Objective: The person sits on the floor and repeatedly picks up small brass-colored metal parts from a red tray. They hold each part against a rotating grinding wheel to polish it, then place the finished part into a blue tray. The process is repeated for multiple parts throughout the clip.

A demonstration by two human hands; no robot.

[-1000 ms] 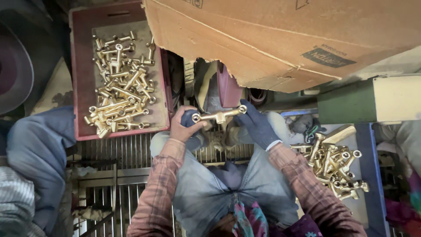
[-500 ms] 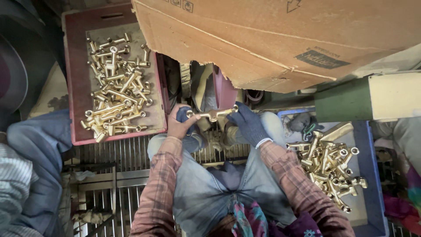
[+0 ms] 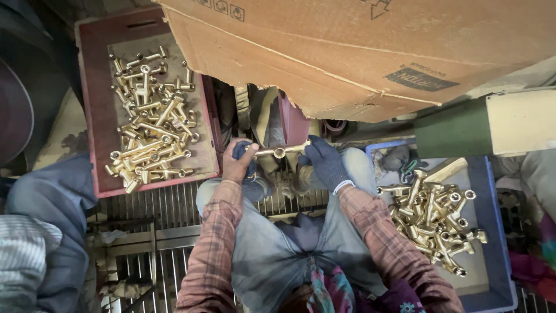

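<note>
My left hand [image 3: 236, 163] and my right hand [image 3: 324, 162], the right in a dark blue glove, hold one brass tee fitting [image 3: 278, 152] between them, level, just under the edge of a large cardboard box [image 3: 370, 52]. The left hand also has a dark blue cloth or glove bunched around its fingers. I sit with my jeans-clad knees [image 3: 272, 243] below the hands. A red crate [image 3: 92, 116] at the left holds several polished brass fittings [image 3: 150, 122]. A blue crate [image 3: 492, 255] at the right holds several more brass fittings [image 3: 434, 214].
A metal grate floor [image 3: 150, 214] lies under my legs. Another person's sleeve and clothing [image 3: 40, 232] fill the lower left. A green and cream machine part [image 3: 492, 124] juts in at the right. A dark round object [image 3: 14, 110] sits at the far left edge.
The view has shifted slightly, so hands and crates sit a little lower and left. Both hands still hold the same brass fitting, drawn slightly closer under the box edge.
</note>
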